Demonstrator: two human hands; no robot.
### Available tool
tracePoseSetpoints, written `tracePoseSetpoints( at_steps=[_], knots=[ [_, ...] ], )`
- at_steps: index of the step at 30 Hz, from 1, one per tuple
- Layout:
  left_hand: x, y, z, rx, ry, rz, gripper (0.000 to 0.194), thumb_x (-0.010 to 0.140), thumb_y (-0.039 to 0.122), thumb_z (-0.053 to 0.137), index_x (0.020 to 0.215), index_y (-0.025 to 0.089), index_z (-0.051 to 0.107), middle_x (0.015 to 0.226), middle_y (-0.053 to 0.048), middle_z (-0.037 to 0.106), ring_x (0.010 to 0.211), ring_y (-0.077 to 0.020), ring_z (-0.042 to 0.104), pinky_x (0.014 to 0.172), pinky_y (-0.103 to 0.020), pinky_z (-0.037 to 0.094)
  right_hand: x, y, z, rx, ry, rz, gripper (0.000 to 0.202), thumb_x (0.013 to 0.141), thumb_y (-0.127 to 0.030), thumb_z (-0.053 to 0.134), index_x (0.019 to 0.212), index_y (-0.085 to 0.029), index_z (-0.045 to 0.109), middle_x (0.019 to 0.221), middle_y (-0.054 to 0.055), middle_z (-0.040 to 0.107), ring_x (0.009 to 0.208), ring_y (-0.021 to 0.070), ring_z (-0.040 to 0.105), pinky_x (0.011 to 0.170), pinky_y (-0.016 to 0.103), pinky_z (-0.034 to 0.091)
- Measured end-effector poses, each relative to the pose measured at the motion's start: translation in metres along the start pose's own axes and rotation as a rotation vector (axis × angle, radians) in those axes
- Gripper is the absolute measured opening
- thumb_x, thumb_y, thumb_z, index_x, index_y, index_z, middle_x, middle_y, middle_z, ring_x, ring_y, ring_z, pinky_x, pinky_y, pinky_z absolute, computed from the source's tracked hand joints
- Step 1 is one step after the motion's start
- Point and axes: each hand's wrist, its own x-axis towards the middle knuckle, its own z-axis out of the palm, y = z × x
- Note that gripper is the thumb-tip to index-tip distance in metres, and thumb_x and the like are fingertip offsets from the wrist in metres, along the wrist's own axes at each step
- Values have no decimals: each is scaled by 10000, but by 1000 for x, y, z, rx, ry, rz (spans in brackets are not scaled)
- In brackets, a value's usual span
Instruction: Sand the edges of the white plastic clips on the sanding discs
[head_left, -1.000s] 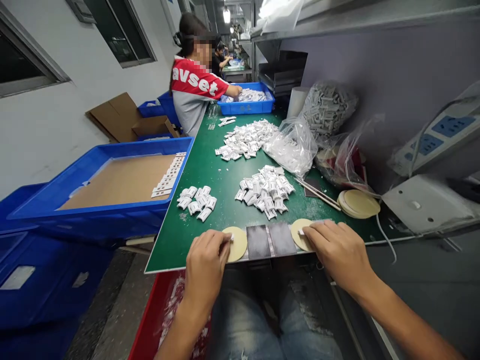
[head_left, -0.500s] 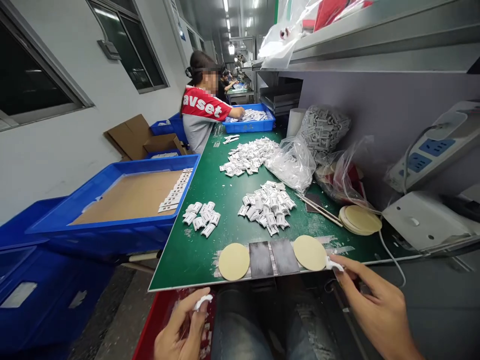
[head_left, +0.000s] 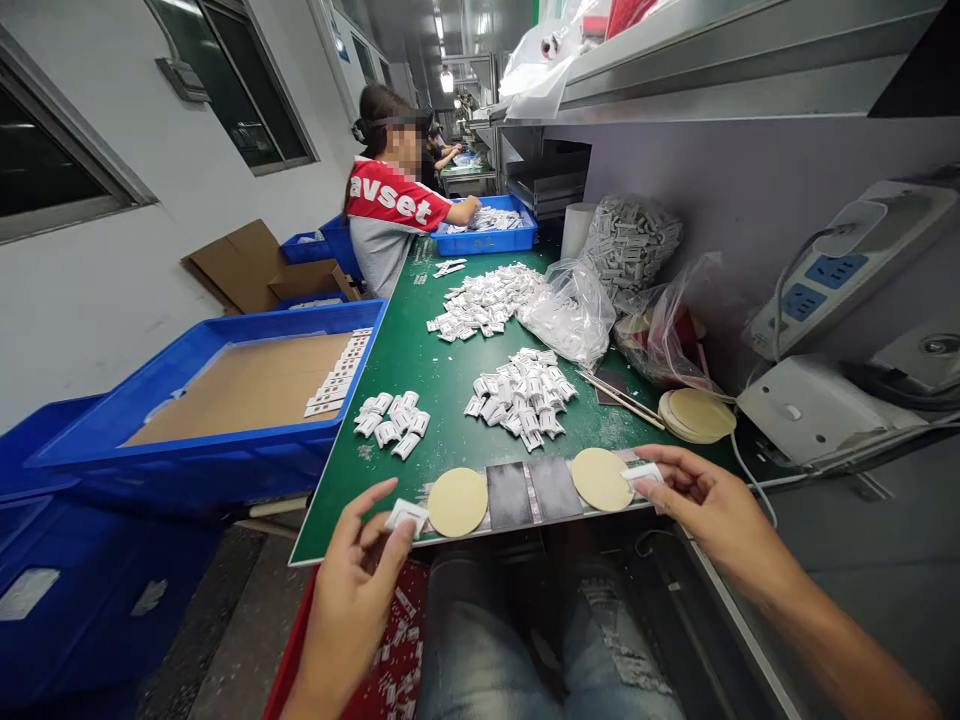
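Observation:
My left hand (head_left: 367, 565) pinches a small white plastic part (head_left: 407, 516) between thumb and fingers, close to the left round cream disc (head_left: 457, 502) at the table's front edge. Another white plastic part (head_left: 643, 473) is gripped by my right hand (head_left: 701, 497), its end over the edge of the right cream disc (head_left: 601, 480). Two dark grey rectangular pads (head_left: 510, 496) lie between the discs. Beyond them sits a heap of similar white parts (head_left: 521, 397), and a smaller group of white parts (head_left: 391, 420) lies to its left.
A blue tray (head_left: 360, 400) with cardboard and a row of white parts stands left of the green table (head_left: 435, 400). Stacked discs (head_left: 697, 415), thin sticks (head_left: 622, 398) and plastic bags (head_left: 570, 312) lie right. A co-worker (head_left: 386, 200) reaches into a far blue bin (head_left: 487, 240).
My left hand has risen from below the table edge to beside the left disc, its white part now turned flat side up. The right hand's part has also turned over at the right disc.

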Motion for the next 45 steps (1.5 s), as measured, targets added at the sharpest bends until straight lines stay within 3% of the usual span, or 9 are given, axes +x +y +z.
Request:
tracePoseSetpoints(
  at_steps=[8, 11, 20, 25, 30, 34, 37, 41, 45],
  knots=[
    [70, 34, 11, 298, -551, 106, 292, 844, 442, 679, 988, 191, 716, 839, -29, 727, 748, -177, 646, 678, -263, 487, 52, -27, -3, -534, -391, -196, 345, 832, -465, 681, 989, -178, 792, 785, 48, 740, 700, 193, 641, 608, 287, 455],
    [91, 42, 13, 437, -447, 211, 296, 835, 452, 663, 955, 189, 727, 794, -30, 720, 712, -175, 625, 641, -257, 456, 67, -31, -3, -609, -296, -261, 313, 841, -431, 651, 955, -174, 791, 777, 49, 727, 678, 181, 609, 589, 282, 410],
    [107, 51, 19, 490, -667, 182, 275, 752, 438, 729, 865, 189, 759, 720, -27, 731, 662, -184, 648, 559, -240, 432, 81, -30, -6, -757, -377, -358, 231, 813, -434, 677, 841, -229, 778, 677, 4, 705, 612, 170, 621, 556, 265, 408],
    [92, 45, 19, 657, -312, 415, 161, 870, 326, 651, 947, 210, 731, 875, -45, 741, 769, -189, 639, 680, -268, 430, 72, -23, -2, -824, -121, -500, 233, 905, -350, 556, 901, -193, 727, 849, 84, 725, 777, 237, 639, 679, 336, 428],
    [38, 32, 14, 735, -393, 748, 192, 962, 187, 522, 949, 225, 711, 818, -39, 706, 749, -170, 600, 674, -271, 415, 17, -14, 9, -828, -497, -714, 224, 992, -226, 473, 896, -238, 675, 811, 38, 662, 731, 165, 590, 641, 281, 416],
    [37, 45, 11, 566, -500, 416, 151, 893, 326, 636, 907, 217, 740, 768, -27, 709, 672, -159, 590, 602, -253, 409, 16, -20, 7, -809, -260, -596, 148, 931, -309, 596, 876, -234, 711, 791, 37, 697, 732, 187, 632, 653, 294, 450],
    [58, 58, 12, 357, -775, 42, 242, 775, 420, 737, 846, 188, 754, 686, -12, 707, 602, -149, 592, 534, -231, 391, 38, -25, 1, -672, -591, -298, 112, 842, -365, 692, 838, -273, 754, 742, -17, 712, 682, 170, 648, 606, 259, 463],
    [85, 55, 18, 337, -613, 32, 258, 725, 415, 746, 831, 180, 761, 757, -42, 752, 672, -179, 650, 575, -241, 433, 66, -24, -5, -701, -252, -257, 248, 849, -423, 628, 856, -220, 772, 748, 29, 731, 669, 201, 641, 576, 287, 436],
    [95, 44, 21, 415, -633, 34, 266, 694, 421, 769, 819, 187, 764, 740, -31, 753, 703, -197, 676, 580, -238, 429, 77, -20, -6, -730, -259, -281, 247, 795, -447, 676, 817, -223, 777, 699, 20, 719, 617, 191, 624, 546, 284, 421]
  ],
)
